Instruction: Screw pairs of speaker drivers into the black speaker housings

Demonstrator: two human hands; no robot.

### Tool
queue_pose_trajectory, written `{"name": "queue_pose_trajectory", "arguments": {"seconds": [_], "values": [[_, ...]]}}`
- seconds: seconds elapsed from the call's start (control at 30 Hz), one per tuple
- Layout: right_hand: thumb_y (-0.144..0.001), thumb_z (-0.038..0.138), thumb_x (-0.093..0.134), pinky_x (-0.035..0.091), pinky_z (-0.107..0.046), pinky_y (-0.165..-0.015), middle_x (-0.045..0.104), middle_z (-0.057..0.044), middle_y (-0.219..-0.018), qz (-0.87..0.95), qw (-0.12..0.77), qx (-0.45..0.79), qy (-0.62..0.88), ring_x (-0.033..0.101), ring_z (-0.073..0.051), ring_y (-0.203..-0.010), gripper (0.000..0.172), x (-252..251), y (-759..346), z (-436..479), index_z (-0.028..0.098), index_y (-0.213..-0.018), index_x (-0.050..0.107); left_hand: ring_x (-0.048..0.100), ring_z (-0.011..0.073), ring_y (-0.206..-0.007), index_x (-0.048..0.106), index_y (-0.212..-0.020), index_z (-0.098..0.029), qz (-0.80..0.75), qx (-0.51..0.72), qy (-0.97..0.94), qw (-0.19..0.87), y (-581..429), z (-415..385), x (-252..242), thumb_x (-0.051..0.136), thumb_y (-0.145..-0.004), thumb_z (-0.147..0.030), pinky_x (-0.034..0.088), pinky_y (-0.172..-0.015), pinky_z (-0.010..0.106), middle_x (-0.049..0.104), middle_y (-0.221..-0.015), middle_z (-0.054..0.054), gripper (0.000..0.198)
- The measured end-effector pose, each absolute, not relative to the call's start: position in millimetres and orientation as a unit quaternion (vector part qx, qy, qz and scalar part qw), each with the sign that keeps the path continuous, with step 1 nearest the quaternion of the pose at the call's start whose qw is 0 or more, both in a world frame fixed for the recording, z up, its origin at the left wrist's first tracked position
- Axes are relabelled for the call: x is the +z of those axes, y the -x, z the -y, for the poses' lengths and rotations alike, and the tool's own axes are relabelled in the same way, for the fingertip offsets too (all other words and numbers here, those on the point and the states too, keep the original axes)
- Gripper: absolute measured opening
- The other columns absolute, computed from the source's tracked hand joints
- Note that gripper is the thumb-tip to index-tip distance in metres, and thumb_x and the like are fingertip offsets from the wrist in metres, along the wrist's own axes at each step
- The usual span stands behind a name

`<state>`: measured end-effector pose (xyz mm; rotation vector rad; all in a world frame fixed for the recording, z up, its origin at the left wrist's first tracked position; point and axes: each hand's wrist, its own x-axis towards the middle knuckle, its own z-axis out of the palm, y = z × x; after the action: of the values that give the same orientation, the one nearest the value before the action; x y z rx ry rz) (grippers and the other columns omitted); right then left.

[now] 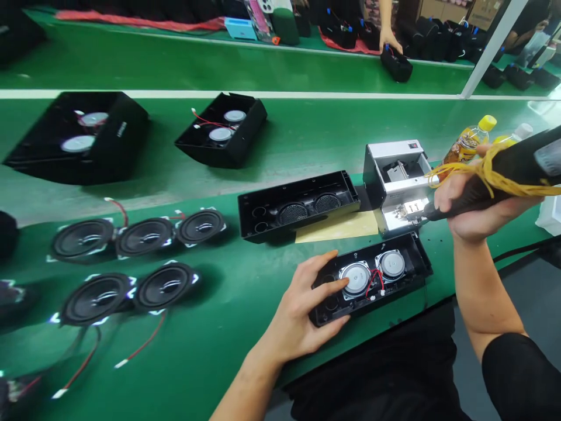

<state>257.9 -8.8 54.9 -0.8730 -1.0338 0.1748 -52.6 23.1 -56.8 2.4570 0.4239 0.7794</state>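
My left hand (pixel 302 310) grips the left end of a black speaker housing (pixel 421 260), thumb on the near wall and a finger reaching onto a speaker. Two round speakers (pixel 356 278) sit in that housing, with red wires and white plugs between them. In my right hand (pixel 471 204) is a black electric screwdriver (pixel 512 169), tied round with yellow cord. Its tip is at the lit front of a screw feeder (pixel 403 213); whether it touches a screw I cannot tell. Behind the held housing lies another black housing (pixel 298 204) with two grilles and no speakers.
Several loose speakers (pixel 146 235) with wires lie on the left of the green table. Two housings with speakers (pixel 232 131) stand farther back. Bottles (pixel 467 143) are beside the feeder. Beyond the white strip, another person's hand (pixel 388 40) touches a black case (pixel 397 64).
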Motion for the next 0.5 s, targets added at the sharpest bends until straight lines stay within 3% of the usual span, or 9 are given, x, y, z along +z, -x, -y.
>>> {"name": "queue_pose_trajectory", "arguments": {"seconds": [0.13, 0.5], "values": [[-0.078, 0.096, 0.061, 0.032, -0.025, -0.034, 0.049, 0.005, -0.060, 0.468, 0.781, 0.120, 0.397, 0.043, -0.012, -0.038, 0.076, 59.1, -255.9, 1.2, 0.024, -0.105, 0.062, 0.049, 0.0377, -0.145, 0.066, -0.131, -0.025, -0.163, 0.290, -0.904, 0.268, 53.6, -23.0, -60.9, 0.069, -0.093, -0.031, 0.051, -0.115, 0.060, 0.045, -0.163, 0.017, 0.039], [-0.085, 0.095, 0.052, 0.033, -0.026, -0.037, 0.052, 0.004, -0.062, 0.469, 0.755, 0.150, 0.432, 0.044, -0.012, -0.041, 0.078, 47.2, -256.4, 2.5, 0.022, -0.109, 0.062, 0.049, 0.0385, -0.144, 0.064, -0.133, -0.025, -0.152, 0.292, -0.908, 0.260, 53.3, -24.2, -60.0, 0.069, -0.096, -0.033, 0.052, -0.113, 0.061, 0.044, -0.162, 0.018, 0.038]]}}
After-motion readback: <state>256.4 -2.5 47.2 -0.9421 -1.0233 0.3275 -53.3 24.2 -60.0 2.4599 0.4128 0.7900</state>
